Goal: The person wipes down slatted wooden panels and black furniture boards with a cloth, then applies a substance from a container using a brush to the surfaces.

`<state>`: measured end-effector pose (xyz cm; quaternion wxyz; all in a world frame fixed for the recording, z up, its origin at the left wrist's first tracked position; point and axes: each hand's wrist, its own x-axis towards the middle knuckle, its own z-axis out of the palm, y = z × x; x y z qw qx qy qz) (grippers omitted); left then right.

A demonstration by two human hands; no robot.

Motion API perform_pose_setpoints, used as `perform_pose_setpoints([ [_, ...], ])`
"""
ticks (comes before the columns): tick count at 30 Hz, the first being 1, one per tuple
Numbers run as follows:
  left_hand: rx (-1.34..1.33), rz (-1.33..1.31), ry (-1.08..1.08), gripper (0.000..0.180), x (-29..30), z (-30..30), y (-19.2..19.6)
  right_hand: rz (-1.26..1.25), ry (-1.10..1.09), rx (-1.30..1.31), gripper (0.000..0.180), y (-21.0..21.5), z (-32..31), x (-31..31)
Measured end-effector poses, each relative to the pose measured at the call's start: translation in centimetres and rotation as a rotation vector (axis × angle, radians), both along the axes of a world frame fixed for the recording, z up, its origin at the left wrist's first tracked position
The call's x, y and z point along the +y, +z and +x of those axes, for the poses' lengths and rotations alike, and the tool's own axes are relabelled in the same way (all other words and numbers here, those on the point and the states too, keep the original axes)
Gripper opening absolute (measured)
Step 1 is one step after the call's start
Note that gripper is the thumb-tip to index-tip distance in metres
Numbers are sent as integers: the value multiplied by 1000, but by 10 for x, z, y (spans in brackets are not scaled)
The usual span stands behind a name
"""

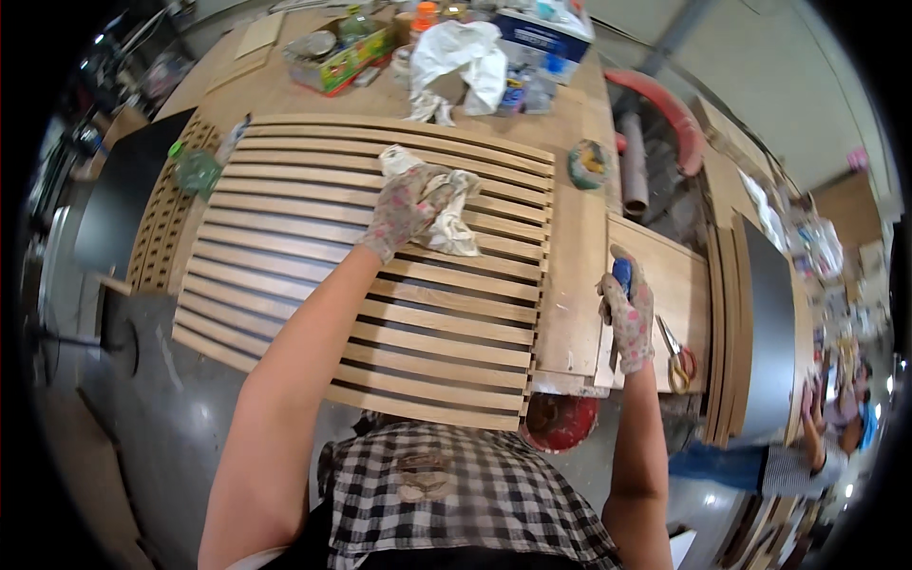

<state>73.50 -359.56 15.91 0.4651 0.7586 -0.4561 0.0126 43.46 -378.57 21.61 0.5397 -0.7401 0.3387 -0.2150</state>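
Observation:
A slatted panel of light wood (446, 315), its strips parallel with dark gaps between them, lies across the bench in front of me. My left hand (397, 214), in a floral-patterned glove, is closed on a crumpled white rag (454, 233) and presses it against the upper middle of the slats. Off the panel's right side, my right hand (632, 323) wears a matching glove. Its fingers wrap round a blue-handled tool (622, 273), whose exact kind I cannot make out. Scissors (680, 366) with red and yellow handles lie just right of that hand.
At the far side stand an open carton of bottles (342, 71), a white plastic bag (461, 62) and a blue-white box (546, 43). A tub (588, 163) sits right of the panel. A red bucket (562, 423) is below the bench edge. Another person (798, 461) is at right.

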Motion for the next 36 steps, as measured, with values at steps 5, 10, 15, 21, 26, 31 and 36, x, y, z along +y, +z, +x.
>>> perform_pose_setpoints([
  [5, -63, 110, 114, 27, -2, -12, 4, 198, 171, -137, 45, -1, 5, 4],
  [10, -437, 228, -35, 27, 29, -67, 14, 337, 212, -169, 42, -7, 9, -33],
  [15, 415, -1, 164, 44, 128, -152, 34, 276, 314, -79, 38, -14, 43, -62],
  [21, -427, 681, 490, 47, 276, -260, -6, -104, 382, -53, 35, -55, 142, -123],
  [26, 745, 306, 630, 42, 218, -295, -19, -714, 468, 120, 43, -82, 213, -149],
  [31, 616, 495, 684, 35, 175, -280, 6, -618, 456, 151, 39, -99, 235, -171],
  [36, 803, 313, 759, 34, 171, -286, 4, -519, 518, 34, 36, -111, 242, -195],
])
